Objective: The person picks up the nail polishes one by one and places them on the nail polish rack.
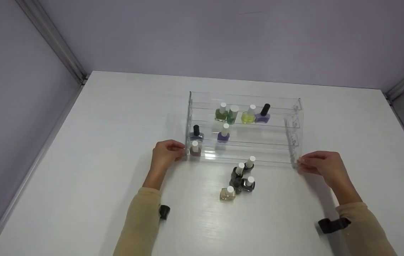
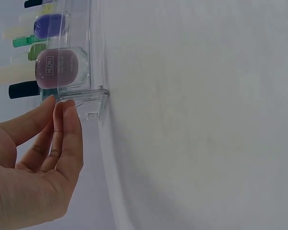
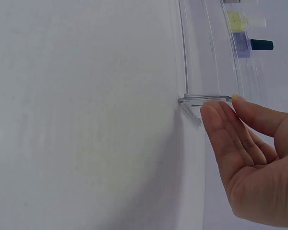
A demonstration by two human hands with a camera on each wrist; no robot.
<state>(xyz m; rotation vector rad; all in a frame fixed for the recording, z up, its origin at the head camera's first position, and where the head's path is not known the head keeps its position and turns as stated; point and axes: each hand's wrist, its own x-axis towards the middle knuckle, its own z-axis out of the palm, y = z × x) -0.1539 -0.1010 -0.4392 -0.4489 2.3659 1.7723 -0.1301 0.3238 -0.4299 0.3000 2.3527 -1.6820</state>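
Observation:
A clear acrylic tiered nail polish rack (image 1: 255,145) stands on the table. My left hand (image 1: 167,153) pinches its left front corner between thumb and fingers; in the left wrist view a mauve nail polish bottle (image 2: 62,67) sits just beside the fingertips. At the opposite front corner, my right hand (image 1: 324,165) pinches the end panel (image 3: 206,99) the same way. The upper tier carries an olive bottle (image 1: 221,114), a green one (image 1: 232,115), a yellow one (image 1: 248,117) and a lilac one (image 1: 262,117). Lower down are a grey-blue bottle (image 1: 197,136) and a purple bottle (image 1: 223,137).
In front of the rack, several dark nail polish bottles (image 1: 248,185) with a beige bottle (image 1: 227,194) cluster on the white table (image 1: 91,160). Pale panels (image 1: 223,42) rise behind the table and at its sides.

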